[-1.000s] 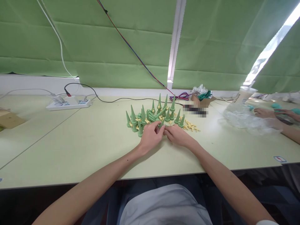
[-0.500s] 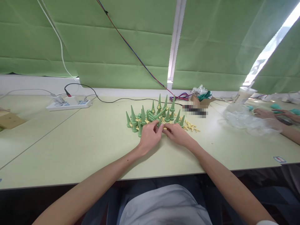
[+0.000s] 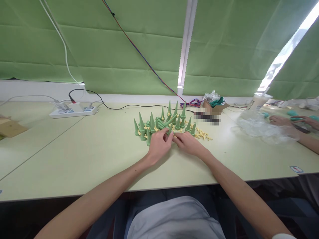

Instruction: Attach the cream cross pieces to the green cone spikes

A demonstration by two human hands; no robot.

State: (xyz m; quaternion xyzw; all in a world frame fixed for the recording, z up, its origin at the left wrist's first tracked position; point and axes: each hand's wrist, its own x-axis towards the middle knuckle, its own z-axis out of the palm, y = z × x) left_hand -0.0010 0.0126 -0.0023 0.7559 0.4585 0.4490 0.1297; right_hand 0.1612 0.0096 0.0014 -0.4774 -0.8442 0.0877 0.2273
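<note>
Several green cone-shaped pieces [image 3: 140, 123] stand upright on the pale table, many with small yellow pieces at their bases. More green pieces lie on their sides in the middle of the group. My left hand [image 3: 160, 143] is closed around a green cone [image 3: 169, 129] at the front of the group. Close against it, my right hand [image 3: 187, 142] has its fingers pinched near the cone's base; what they hold is too small to make out. Loose yellow pieces [image 3: 203, 134] lie in a small heap to the right of the cones.
A white power strip [image 3: 74, 111] with plugs and a cardboard box [image 3: 11, 127] are at the left. Behind the cones are bundled cables [image 3: 191, 103] and an open carton [image 3: 219, 108]. At the right are a cup [image 3: 258, 101], clear plastic bags [image 3: 261, 127] and another person's hands [image 3: 281, 120].
The yellow piece seen between my fingertips before is now hardly visible. Both hands have stayed almost in place.
</note>
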